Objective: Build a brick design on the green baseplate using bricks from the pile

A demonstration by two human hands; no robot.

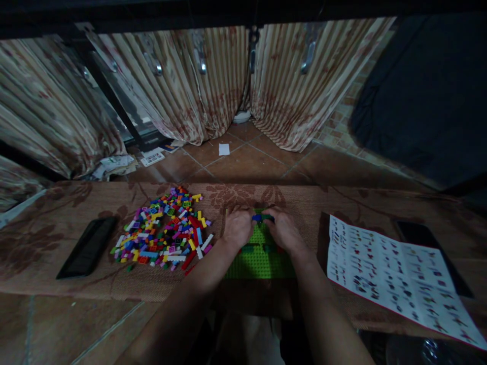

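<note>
A bright green studded baseplate (258,266) lies before me on the cloth-covered surface. Both hands rest over its far part. My left hand (239,225) is closed, its fingertips against the left end of a small blue brick (257,218). From the other side, my right hand (284,229) closes its fingers on a dark green brick (268,217) right beside the blue one. My fingers partly cover both bricks. Nearer to me, a row of dark green and red bricks (248,249) sits across the baseplate, its ends hidden by my wrists.
A heap of loose multicoloured bricks (167,233) spreads left of the baseplate. Beyond it lies a black phone-like device (88,247). On the right, a printed instruction sheet (388,274) partly covers another dark flat device (414,233) and overhangs the near edge. Striped curtains (220,81) hang opposite.
</note>
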